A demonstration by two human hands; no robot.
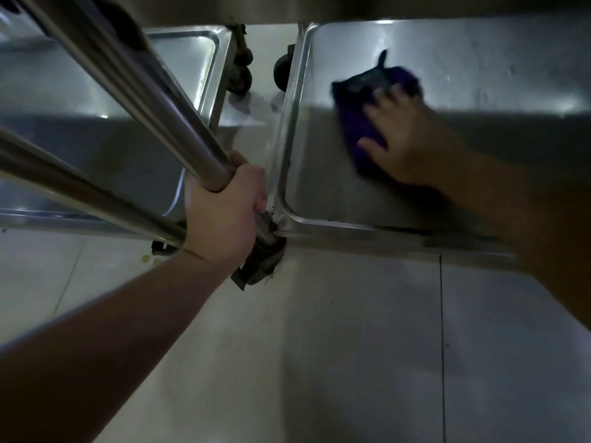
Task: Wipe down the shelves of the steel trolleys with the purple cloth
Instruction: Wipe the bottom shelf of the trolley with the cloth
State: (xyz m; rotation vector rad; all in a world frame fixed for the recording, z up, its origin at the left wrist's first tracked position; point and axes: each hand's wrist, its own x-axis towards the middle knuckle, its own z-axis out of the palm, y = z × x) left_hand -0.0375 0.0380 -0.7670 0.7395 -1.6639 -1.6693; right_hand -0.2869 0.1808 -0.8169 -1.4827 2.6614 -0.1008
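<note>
Two steel trolleys stand side by side, and I look down at their bottom shelves. On the right trolley's low shelf (319, 199) the purple cloth (361, 123) lies flat, with my right hand (406, 139) pressed on top of it, fingers spread; the hand is blurred. My left hand (224, 212) is closed around the upright steel post (153, 100) at that shelf's near left corner. The left trolley's low shelf (105, 148) lies behind the post.
Black caster wheels (243, 78) show in the gap between the trolleys, and another caster (262, 263) sits under my left hand. A second steel bar (80, 193) slants across the lower left. Pale tiled floor (319, 346) fills the foreground. An upper shelf edge (351, 11) overhangs at the top.
</note>
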